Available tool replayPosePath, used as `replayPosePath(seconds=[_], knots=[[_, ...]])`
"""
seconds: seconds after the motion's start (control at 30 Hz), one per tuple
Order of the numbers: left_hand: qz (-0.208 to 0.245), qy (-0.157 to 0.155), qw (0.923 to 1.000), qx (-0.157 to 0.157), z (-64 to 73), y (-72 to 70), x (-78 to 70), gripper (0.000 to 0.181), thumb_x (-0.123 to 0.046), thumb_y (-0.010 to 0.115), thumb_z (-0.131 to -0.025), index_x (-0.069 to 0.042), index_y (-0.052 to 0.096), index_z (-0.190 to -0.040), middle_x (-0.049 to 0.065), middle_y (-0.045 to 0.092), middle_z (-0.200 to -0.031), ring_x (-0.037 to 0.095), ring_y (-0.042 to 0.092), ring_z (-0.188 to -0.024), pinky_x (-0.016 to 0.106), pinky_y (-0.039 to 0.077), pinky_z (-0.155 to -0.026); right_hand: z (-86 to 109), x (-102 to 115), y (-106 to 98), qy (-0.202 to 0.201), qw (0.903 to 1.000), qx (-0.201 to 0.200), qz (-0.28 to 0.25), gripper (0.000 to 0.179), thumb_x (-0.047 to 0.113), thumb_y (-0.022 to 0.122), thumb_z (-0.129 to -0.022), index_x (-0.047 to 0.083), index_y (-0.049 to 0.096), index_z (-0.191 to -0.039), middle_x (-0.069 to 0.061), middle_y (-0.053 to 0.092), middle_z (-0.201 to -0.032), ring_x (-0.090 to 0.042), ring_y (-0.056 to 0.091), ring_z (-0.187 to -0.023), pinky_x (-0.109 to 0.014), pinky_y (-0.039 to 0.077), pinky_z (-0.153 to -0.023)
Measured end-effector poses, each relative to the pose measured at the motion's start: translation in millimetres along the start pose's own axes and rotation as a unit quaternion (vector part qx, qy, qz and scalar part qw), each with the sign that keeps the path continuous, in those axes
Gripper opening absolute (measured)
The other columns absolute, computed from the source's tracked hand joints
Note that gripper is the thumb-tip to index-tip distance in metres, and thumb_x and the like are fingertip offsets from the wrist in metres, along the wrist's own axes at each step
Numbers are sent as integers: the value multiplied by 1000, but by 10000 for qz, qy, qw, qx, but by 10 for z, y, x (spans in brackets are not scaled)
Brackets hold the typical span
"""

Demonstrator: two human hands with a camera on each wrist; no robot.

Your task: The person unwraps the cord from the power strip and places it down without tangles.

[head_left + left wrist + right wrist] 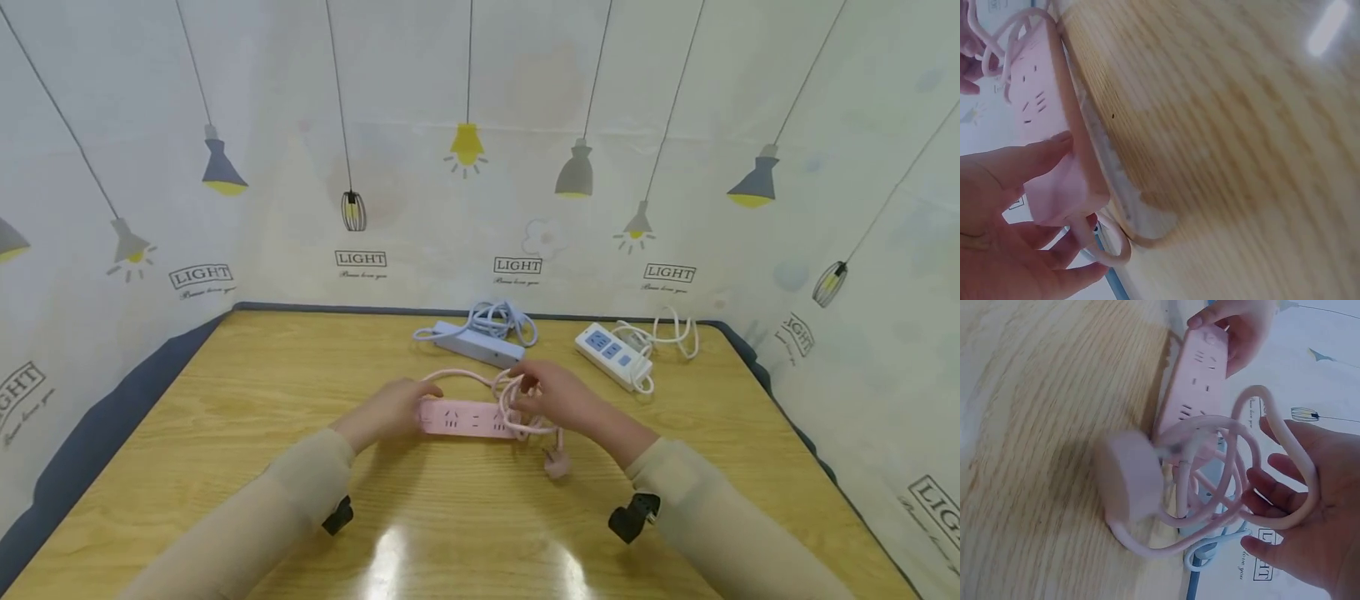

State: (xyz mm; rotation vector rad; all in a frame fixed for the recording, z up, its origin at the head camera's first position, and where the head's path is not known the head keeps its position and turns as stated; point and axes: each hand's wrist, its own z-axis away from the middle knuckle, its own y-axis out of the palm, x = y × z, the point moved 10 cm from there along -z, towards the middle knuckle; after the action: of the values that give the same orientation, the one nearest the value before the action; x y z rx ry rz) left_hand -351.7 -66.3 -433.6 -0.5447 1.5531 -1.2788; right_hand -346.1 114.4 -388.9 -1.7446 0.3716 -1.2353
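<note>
A pink power strip [461, 418] lies across the middle of the wooden table, its socket face visible. My left hand [396, 408] grips its left end; in the left wrist view the thumb [1041, 156] presses the near side, with the fingers by the end where the cord leaves. Loops of pink cord [1235, 450] gather over the strip's right end. Against these loops is my right hand [558, 398], one loop crossing its palm, with thumb and loosely bent fingers apart. The pink plug [557, 463] hangs nearer me, blurred in the right wrist view.
Behind the pink strip lies a light blue power strip [480, 342] with its cord coiled on top. A white power strip [611, 357] with blue sockets and a white cord sits at the back right. A lamp-patterned fabric [420, 250] surrounds the table.
</note>
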Motion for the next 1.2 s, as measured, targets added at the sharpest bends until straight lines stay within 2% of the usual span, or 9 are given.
replayPosePath(seconds=[0.17, 0.3, 0.47, 0.63, 0.77, 0.97, 1.1, 1.2], knots=[[194, -166, 9997, 25, 56, -23, 21, 53, -1, 79, -78, -8, 61, -127, 15, 64, -110, 31, 59, -103, 46, 46, -92, 90, 136, -120, -278, 9995, -173, -21, 30, 14, 69, -91, 1, 64, -117, 0, 62, -91, -20, 59, -90, -43, 49, -85], [176, 12, 9997, -147, 130, -102, -11, 53, -1, 78, -78, -6, 61, -127, 17, 64, -110, 32, 59, -102, 47, 47, -91, 152, 243, -200, -585, 9977, -324, -53, 26, 13, 67, -92, 0, 66, -114, -5, 64, -96, -23, 59, -93, -44, 49, -85], [226, 166, 9991, -323, 228, -214, -45, 52, -5, 78, -79, -2, 60, -128, 20, 63, -113, 35, 58, -105, 49, 46, -91, 229, 297, -288, -901, 9942, -495, 314, 23, 16, 67, -93, 2, 66, -111, -10, 64, -101, -27, 59, -96, -46, 48, -85], [360, -8, 9988, -325, 362, -288, -18, 51, -11, 76, -83, -3, 58, -130, 20, 61, -118, 37, 56, -110, 51, 44, -93, 309, 238, -363, -983, 9893, -615, 887, 24, 21, 68, -93, 5, 67, -110, -9, 64, -102, -24, 59, -95, -41, 49, -81], [490, -285, 9976, -391, 491, -366, 47, 51, -18, 73, -88, -5, 55, -134, 20, 58, -124, 38, 54, -115, 53, 43, -94, 381, 203, -411, -1066, 9850, -712, 1154, 25, 23, 69, -92, 6, 67, -110, -6, 64, -101, -23, 60, -95, -40, 49, -82], [493, -313, 9960, -680, 658, -509, 95, 47, -22, 65, -93, -4, 53, -135, 22, 56, -129, 40, 53, -117, 57, 43, -94, 541, 188, -500, -1133, 9809, -904, 1298, 26, 24, 70, -91, 6, 68, -110, -4, 63, -105, -24, 61, -96, -42, 51, -80], [325, -335, 9945, -941, 771, -624, 146, 48, -21, 63, -95, -1, 51, -137, 22, 54, -133, 41, 51, -119, 58, 41, -96, 694, 121, -613, -1044, 9785, -1074, 1417, 34, 27, 67, -93, 4, 66, -118, -10, 62, -116, -30, 59, -107, -49, 48, -89], [310, -337, 9906, -1290, 840, -757, 164, 48, -21, 62, -96, -1, 50, -138, 23, 54, -133, 42, 49, -122, 58, 39, -98, 821, 33, -723, -980, 9738, -1242, 1635, 41, 27, 68, -93, 2, 62, -125, -14, 60, -124, -35, 54, -115, -53, 43, -95]])
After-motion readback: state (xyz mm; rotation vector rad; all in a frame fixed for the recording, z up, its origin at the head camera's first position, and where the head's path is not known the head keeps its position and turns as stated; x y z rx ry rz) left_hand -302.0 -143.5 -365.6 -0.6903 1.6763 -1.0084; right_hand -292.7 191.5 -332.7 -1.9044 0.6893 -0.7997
